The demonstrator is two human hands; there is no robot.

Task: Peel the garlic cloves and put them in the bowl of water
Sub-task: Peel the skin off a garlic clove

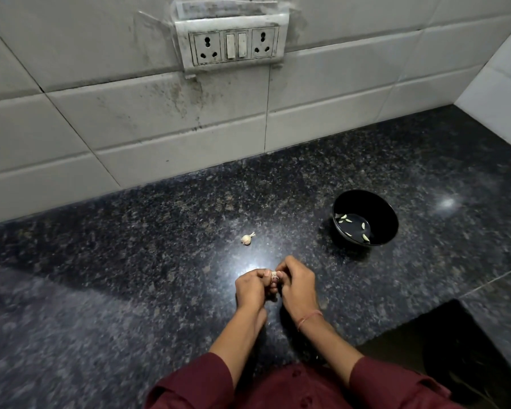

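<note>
- The left hand (250,290) and the right hand (297,286) meet low over the dark speckled worktop (130,261), knuckles up.
- The fingers (282,267) of both hands are curled narrow and pinch a small pale garlic clove (274,273) between their tips. The clove is mostly hidden, so it seems to be still partly in its skin, though I cannot be sure.
- Beyond the fingers and a little to their left, a garlic piece (247,238) with a short stalk lies alone on the worktop, apart from both hands.
- Beyond the fingers and well to their right stands a black bowl (363,202), upright, holding water (355,230) with several peeled cloves (346,219) floating in it.
- A thin red thread (309,318) circles the right wrist. Maroon sleeves (195,385) cover the forearms nearer the body.
- Far past the fingers rises a stained white tiled wall (130,113) carrying a socket panel (233,45) with two outlets and two switches.
</note>
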